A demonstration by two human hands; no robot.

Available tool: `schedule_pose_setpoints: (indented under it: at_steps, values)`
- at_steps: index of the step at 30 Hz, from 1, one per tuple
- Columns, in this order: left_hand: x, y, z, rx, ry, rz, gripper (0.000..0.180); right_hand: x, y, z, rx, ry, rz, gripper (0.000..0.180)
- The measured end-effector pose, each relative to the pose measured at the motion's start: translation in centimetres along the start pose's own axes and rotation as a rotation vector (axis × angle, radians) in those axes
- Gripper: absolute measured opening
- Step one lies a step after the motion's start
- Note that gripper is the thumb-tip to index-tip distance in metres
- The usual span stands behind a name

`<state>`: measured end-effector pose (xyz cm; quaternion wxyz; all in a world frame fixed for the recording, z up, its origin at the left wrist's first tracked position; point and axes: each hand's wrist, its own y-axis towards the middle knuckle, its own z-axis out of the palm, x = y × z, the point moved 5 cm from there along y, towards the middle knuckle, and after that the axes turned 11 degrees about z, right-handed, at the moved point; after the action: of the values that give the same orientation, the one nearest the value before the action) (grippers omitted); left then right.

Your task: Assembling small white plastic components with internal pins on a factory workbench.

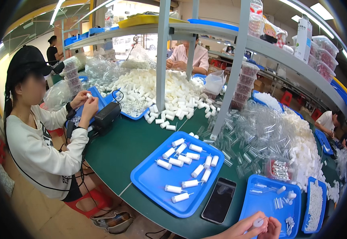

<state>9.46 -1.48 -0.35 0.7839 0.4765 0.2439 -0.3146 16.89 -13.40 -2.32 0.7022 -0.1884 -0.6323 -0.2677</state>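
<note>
At the lower right edge, my left hand [243, 228] is closed around a white cylinder [258, 222], its round end facing up. My right hand [274, 229] is curled against the cylinder's other side; what its fingertips grip is hidden. Just beyond both hands lies a blue tray [250, 199] with clear tubes [279, 203], a few white pieces [291, 195] and small metal-coloured parts [289, 224]. A larger blue tray [149, 191] to the left carries several white cylinders [197, 171] with thin pins sticking out of their ends.
A black phone [219, 200] lies between the trays. Clear tubes [257, 131] and white cylinders [141, 85] are heaped farther back. Grey shelf posts [163, 55] rise from the green table [119, 147]. A co-worker [50, 131] sits at the left, hands raised around a small white piece.
</note>
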Motion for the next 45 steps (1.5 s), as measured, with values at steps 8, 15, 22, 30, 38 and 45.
schedule_pose_setpoints:
  at_steps: [8,15,22,30,38,45]
  values:
    - [0.5,-0.6,0.6,0.003,-0.139,-0.112,0.019,-0.1,0.2,2.0,0.045,-0.093,0.011,0.079]
    - [0.9,-0.8,2.5,0.243,0.070,-0.031,0.013,0.9,0.5,3.8,0.068,-0.149,-0.067,0.069]
    - [1.1,-1.0,2.7,0.166,0.108,0.147,0.014,-0.5,-0.4,3.3,0.052,0.034,0.079,0.059]
    - [0.6,-1.2,2.6,0.250,-0.049,-0.163,0.014,-0.6,-0.1,2.9,0.195,0.142,0.126,0.078]
    - [-0.4,-0.5,3.1,0.249,-0.017,-0.062,0.015,0.9,-1.0,3.0,-0.063,-0.024,0.053,0.066]
    - [-0.3,-1.0,2.8,0.070,-0.105,-0.039,0.022,-2.0,-1.4,-1.1,-0.005,0.168,-0.060,0.089]
